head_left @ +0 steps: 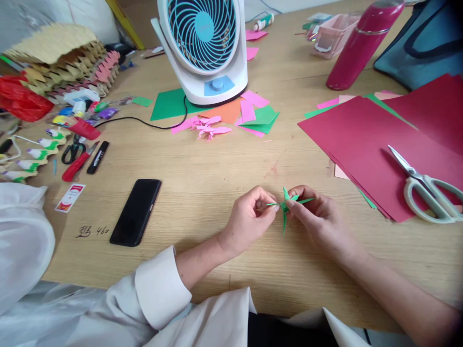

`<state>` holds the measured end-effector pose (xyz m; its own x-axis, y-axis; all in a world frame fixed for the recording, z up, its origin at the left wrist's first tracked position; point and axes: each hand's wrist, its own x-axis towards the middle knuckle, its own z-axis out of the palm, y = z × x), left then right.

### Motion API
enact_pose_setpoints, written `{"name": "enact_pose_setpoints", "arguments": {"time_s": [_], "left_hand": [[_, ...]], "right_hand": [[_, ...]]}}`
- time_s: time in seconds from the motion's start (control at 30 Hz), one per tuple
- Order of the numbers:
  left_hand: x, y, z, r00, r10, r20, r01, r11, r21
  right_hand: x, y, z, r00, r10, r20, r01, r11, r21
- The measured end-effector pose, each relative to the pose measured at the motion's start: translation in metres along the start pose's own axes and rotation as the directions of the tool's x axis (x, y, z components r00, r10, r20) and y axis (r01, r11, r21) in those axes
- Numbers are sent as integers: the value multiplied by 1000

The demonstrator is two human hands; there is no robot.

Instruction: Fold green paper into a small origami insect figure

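A small green folded paper figure [284, 208] with several thin pointed ends is held between my two hands over the table. My left hand [250, 219] pinches one narrow tip of it from the left. On the other side, my right hand [318, 217] grips its body between thumb and fingers, and a pointed end sticks out past them. The fingers hide part of the figure. Farther back, several pink folded paper figures [210, 128] lie in a small heap in front of the fan.
A white and blue fan [204, 43] stands at the back over coloured paper. Scissors [423, 185] lie on red paper sheets [365, 144] at right, below a pink bottle [363, 46]. At left are a black phone [135, 212], a red-handled knife [77, 164] and a black case [97, 157].
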<state>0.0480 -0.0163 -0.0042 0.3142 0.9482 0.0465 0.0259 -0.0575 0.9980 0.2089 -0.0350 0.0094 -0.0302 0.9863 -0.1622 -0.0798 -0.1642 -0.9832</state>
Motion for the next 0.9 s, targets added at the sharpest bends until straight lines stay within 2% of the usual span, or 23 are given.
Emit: {"name": "enact_pose_setpoints", "arguments": {"time_s": [0.17,0.37,0.57,0.8,0.9], "left_hand": [[-2,1,3,999,-41,2,41,998,-36],[-3,-1,3,999,-3,44,4,1000,-21],[-2,0,0,999,28,19,-28,1000,11],[-1,5,0,994,-99,51,102,993,-59],[-2,3,-1,998,-32,45,33,999,-14]], "right_hand": [[0,0,1,1000,0,-15,0,1000,2],[1,0,0,1000,4,-21,-4,1000,-5],[1,-1,1,999,3,-40,-4,999,-49],[-1,1,-1,999,-10,-45,9,1000,-20],[-1,0,-2,997,-33,-64,31,999,-32]]}}
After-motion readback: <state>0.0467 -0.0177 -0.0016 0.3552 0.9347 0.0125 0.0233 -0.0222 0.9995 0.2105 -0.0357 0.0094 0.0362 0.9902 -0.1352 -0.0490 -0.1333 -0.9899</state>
